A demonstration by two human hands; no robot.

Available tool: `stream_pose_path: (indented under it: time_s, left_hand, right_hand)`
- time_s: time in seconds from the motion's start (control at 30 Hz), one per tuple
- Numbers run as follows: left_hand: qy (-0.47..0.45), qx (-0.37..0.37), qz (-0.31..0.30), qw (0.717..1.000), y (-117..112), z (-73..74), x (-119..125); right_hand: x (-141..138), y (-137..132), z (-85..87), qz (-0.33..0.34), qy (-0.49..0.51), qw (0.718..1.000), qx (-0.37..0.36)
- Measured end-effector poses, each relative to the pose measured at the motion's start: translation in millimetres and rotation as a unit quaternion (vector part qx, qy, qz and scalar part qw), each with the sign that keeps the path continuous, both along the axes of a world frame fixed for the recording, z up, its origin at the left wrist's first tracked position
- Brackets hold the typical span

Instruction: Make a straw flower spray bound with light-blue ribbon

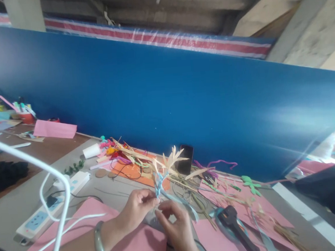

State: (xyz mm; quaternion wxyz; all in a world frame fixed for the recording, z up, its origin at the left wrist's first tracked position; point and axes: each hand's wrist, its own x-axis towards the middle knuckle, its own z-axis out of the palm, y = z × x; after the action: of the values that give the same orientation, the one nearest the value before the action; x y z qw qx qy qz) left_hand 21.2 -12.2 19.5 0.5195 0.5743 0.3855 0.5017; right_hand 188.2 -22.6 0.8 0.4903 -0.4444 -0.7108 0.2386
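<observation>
My left hand [139, 208], with a grey-green bangle on its wrist, pinches the stem of a small bunch of dried straw-coloured leaves [170, 160] bound with pale blue ribbon [159, 181]. My right hand [177, 228] is closed on the loose end of the same ribbon just below the bunch. The bunch stands upright above pink paper sheets [141, 246] on the table. The two hands almost touch each other.
A black glue gun [234, 222] lies right of my hands. A white power strip [44, 212] and white cables [58, 209] lie to the left. Craft scraps, orange paper and pipe cleaners [129, 158], a black phone [187, 158] and a blue partition wall [183, 101] lie behind.
</observation>
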Motion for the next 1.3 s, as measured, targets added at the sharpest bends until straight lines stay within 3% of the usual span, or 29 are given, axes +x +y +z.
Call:
stream_pose_path:
  time_s: [0.1,0.3,0.57,0.73,1.0,1.3]
  left_hand:
    - [0.018,-0.006,-0.002,1.000,1,-3.0,1]
    - [0.032,-0.011,-0.051,0.998,-5,1.2,4]
    - [0.052,0.003,-0.081,0.995,-12,9.8,5]
    - [0.073,0.005,-0.090,0.993,-10,10.8,4]
    - [0.060,-0.030,-0.065,0.996,-6,-2.1,6]
    - [-0.035,-0.047,-0.058,0.997,-7,18.4,-4]
  right_hand:
    - [7,3,7.8,-0.011,0.026,1.000,0.009]
    - [12,3,16.9,0.068,0.171,0.971,-0.155]
    - [10,4,15.3,0.088,0.268,0.934,-0.220]
    - [14,8,10.9,0.124,0.284,0.921,-0.237]
    - [16,9,7.4,0.125,0.282,0.921,-0.239]
    - [18,10,12.9,0.096,0.214,0.943,-0.237]
